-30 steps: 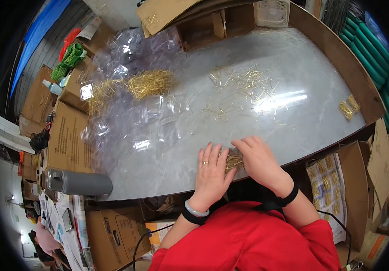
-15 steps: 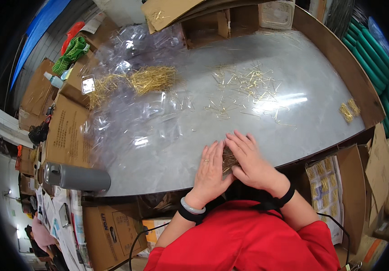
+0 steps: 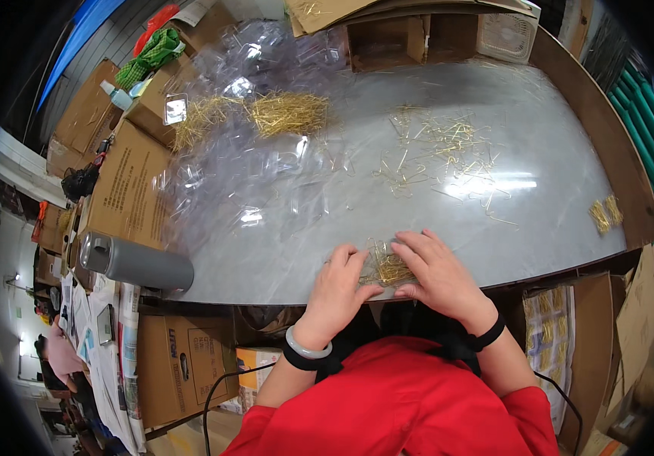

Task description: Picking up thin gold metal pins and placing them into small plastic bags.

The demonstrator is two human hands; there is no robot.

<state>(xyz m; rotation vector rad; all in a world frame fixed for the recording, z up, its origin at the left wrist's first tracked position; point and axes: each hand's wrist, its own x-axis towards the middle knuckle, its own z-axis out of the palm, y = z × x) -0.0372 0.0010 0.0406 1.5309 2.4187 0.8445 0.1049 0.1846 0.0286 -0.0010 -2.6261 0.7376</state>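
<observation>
Gray table under hands. L hand, R hand half open, cupping wires btwn; prob light, stiff, slippery; best held at ends.

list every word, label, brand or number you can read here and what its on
I won't copy wording, only locate it.
Cardboard box under the table: blue lettering, smaller dark print.
Carton by the bottle: dark print, too small.
Orange-white box: print too small.
Papers: any print too blurred.

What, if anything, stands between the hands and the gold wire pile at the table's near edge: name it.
Nothing visible. The gold wire pile lies on the table directly between the left hand and the right hand.
</observation>
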